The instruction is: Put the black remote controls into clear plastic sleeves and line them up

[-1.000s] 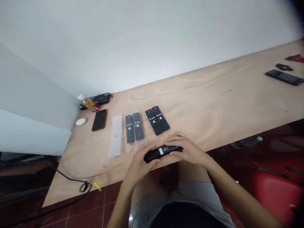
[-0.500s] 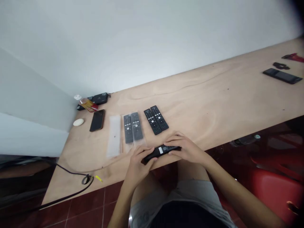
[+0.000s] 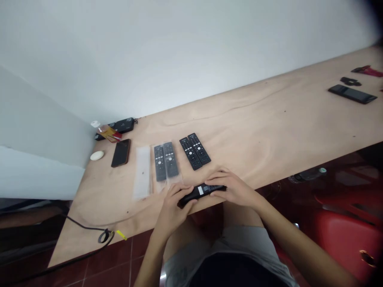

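Note:
Both my hands hold a black remote [image 3: 200,192] with a small white label, back side up, at the near edge of the wooden table [image 3: 269,127]. My left hand [image 3: 172,203] grips its left end, fingers curled round it. My right hand [image 3: 231,186] covers its right end, fingers closed over it. Just beyond lie two bare black remotes [image 3: 195,151] side by side. To their left are two remotes in clear plastic sleeves [image 3: 165,162], and further left an empty clear sleeve [image 3: 142,171].
A dark phone [image 3: 121,152], a white oval object [image 3: 97,155], a small bottle [image 3: 105,130] and a black box [image 3: 123,125] sit at the far left. A black cable [image 3: 89,235] hangs off the table corner. Another dark phone [image 3: 352,94] lies far right. Red chair [image 3: 347,239] at right.
The remote has shifted slightly left in my hands and the view has drifted a little; my grip on it is otherwise unchanged.

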Available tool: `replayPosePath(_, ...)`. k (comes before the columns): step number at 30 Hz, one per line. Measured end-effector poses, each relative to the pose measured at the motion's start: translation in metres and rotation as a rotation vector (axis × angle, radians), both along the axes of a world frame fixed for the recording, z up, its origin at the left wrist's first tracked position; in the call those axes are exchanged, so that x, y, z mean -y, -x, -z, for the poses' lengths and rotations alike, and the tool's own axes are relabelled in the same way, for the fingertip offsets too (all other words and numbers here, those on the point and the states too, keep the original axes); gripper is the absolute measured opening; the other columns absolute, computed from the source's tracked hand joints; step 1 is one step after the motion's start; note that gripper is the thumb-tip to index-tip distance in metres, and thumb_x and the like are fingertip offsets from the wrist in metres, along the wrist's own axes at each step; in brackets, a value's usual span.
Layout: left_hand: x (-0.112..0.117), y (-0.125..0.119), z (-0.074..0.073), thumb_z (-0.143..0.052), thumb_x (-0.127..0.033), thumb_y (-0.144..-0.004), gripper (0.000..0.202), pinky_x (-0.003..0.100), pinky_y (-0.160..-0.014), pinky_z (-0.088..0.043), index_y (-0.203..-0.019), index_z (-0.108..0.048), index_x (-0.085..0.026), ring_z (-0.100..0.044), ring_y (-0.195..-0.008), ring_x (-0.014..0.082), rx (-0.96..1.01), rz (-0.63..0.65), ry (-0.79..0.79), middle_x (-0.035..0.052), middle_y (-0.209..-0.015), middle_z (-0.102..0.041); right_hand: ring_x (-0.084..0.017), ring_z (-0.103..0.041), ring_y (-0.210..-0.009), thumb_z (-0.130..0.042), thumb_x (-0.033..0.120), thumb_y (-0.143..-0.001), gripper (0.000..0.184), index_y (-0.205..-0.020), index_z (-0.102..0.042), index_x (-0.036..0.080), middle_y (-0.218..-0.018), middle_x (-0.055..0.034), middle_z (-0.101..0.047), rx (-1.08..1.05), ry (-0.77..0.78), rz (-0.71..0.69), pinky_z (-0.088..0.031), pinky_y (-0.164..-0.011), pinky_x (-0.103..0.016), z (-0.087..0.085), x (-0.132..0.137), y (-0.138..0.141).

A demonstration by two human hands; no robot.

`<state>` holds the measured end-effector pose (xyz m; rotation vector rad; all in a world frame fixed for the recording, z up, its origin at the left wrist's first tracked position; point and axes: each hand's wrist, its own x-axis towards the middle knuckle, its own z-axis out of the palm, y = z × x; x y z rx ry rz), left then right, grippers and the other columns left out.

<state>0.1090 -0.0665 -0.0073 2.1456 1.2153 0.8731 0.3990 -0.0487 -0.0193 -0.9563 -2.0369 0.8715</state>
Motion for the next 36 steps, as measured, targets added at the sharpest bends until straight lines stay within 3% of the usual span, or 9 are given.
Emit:
replayPosePath(8,-0.005,0.002,-0.005,-0.081,-0.029,-0.096,0.031,0.048,-0.098,-0.061,-0.128,-0.079,-0.03,-0.072,-0.113,0.028,-0.01,0.029,0.05,0.0083,-0.119,-0.076,-0.031,-0.063,-0.131,-0.086,0.031,-0.097,0.041,-0.138,-0.078,0.032,-0.133,-0.0066,-0.08,0.006,0.005,0.009,-0.054,-0.113,-0.052,0.001,0.001,0.0)
replayPosePath(12,-0.001,0.011,-0.011,-0.085,-0.033,-0.093,0.045,0.05,-0.105,-0.059,-0.137,-0.074,-0.033,-0.07,-0.122,0.0299,-0.068,0.037,0.059,0.0086,-0.132,-0.074,-0.032,-0.062,-0.133,-0.084,0.031,-0.099,0.043,-0.141,-0.076,0.034,-0.135,-0.0062,-0.079,0.025,0.024,0.003,-0.055,-0.113,-0.053,-0.004,0.002,-0.002)
replayPosePath(15,0.003,0.04,-0.012,-0.068,-0.025,-0.102,0.034,0.049,-0.108,-0.057,-0.135,-0.074,-0.03,-0.069,-0.124,0.0286,-0.074,-0.111,-0.046,0.0093,-0.133,-0.071,-0.033,-0.065,-0.131,-0.082,0.033,-0.1,0.042,-0.142,-0.076,0.034,-0.135,-0.0073,-0.079,0.024,0.017,0.028,-0.055,-0.113,-0.055,-0.008,0.004,-0.003)
replayPosePath(18,-0.001,0.088,-0.01,-0.06,-0.015,-0.098,0.038,0.053,-0.109,-0.054,-0.13,-0.075,-0.027,-0.067,-0.12,0.0301,-0.172,-0.351,-0.267,0.0102,-0.126,-0.071,-0.032,-0.069,-0.129,-0.075,0.036,-0.105,0.034,-0.139,-0.077,0.035,-0.134,-0.0062,-0.08,-0.007,0.05,0.059,-0.057,-0.111,-0.053,-0.011,0.005,-0.002)
replayPosePath(20,-0.005,0.118,-0.009,-0.066,-0.017,-0.093,0.034,0.058,-0.11,-0.051,-0.123,-0.077,-0.027,-0.066,-0.118,0.0337,-0.312,-0.393,-0.353,0.0103,-0.124,-0.074,-0.031,-0.072,-0.126,-0.069,0.037,-0.109,0.028,-0.135,-0.079,0.035,-0.133,-0.0047,-0.081,-0.037,0.083,0.104,-0.059,-0.11,-0.05,-0.011,0.006,0.0)
replayPosePath(23,-0.006,0.137,-0.011,-0.067,-0.019,-0.096,0.018,0.052,-0.101,-0.056,-0.107,-0.08,-0.027,-0.068,-0.107,0.0311,-0.334,-0.391,-0.39,0.0081,-0.108,-0.077,-0.031,-0.076,-0.123,-0.063,0.038,-0.112,0.027,-0.131,-0.081,0.033,-0.132,-0.0044,-0.082,-0.083,0.105,0.179,-0.061,-0.109,-0.05,-0.011,0.005,0.002)
replayPosePath(28,0.008,0.091,-0.02,-0.064,-0.023,-0.104,0.016,0.037,-0.088,-0.06,-0.113,-0.077,-0.025,-0.073,-0.093,0.0215,-0.144,-0.385,-0.254,0.0051,-0.104,-0.075,-0.031,-0.079,-0.12,-0.062,0.041,-0.112,0.029,-0.124,-0.085,0.029,-0.129,-0.0059,-0.084,-0.194,0.161,0.223,-0.064,-0.108,-0.049,-0.009,0.003,-0.005)
replayPosePath(32,0.014,0.037,-0.015,-0.07,-0.029,-0.103,0.015,0.038,-0.089,-0.063,-0.115,-0.078,-0.025,-0.076,-0.092,0.0213,0.001,-0.361,-0.118,0.0042,-0.104,-0.08,-0.031,-0.082,-0.11,-0.066,0.046,-0.109,0.029,-0.114,-0.088,0.027,-0.117,-0.0056,-0.087,-0.2,0.249,0.248,-0.068,-0.1,-0.046,-0.008,0.006,-0.014)
replayPosePath(36,0.014,0.003,-0.003,-0.073,-0.034,-0.101,0.017,0.04,-0.09,-0.066,-0.112,-0.081,-0.023,-0.079,-0.093,0.0228,0.178,-0.4,0.002,0.0054,-0.105,-0.083,-0.03,-0.082,-0.111,-0.067,0.048,-0.108,0.03,-0.114,-0.088,0.027,-0.117,-0.005,-0.087,-0.198,0.268,0.208,-0.067,-0.101,-0.043,-0.009,0.009,-0.014)
